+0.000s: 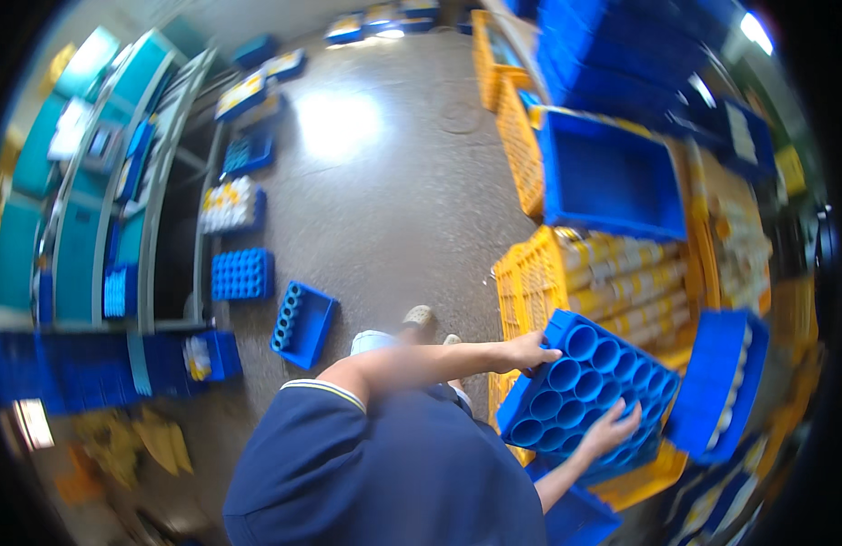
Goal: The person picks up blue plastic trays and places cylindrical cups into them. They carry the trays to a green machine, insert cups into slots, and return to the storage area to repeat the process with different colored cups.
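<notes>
Grey concrete floor [384,200] runs up the middle, with teal shelving [84,227] and several blue cell trays [242,274] set down along its left edge. Your left hand [528,351] is clamped over the upper corner of the blue honeycomb tray [584,387], and your right hand [610,431] is pressed with spread fingers against its lower edge, so you carry it tilted between both. It hangs just in front of the yellow crate [530,282] of cream tubes, probably to keep its open cells facing you, with an empty blue bin [612,177] stacked above.

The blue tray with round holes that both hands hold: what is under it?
Under the blue tray a yellow crate with pale tubes shows. What lies directly beneath is covered.
</notes>
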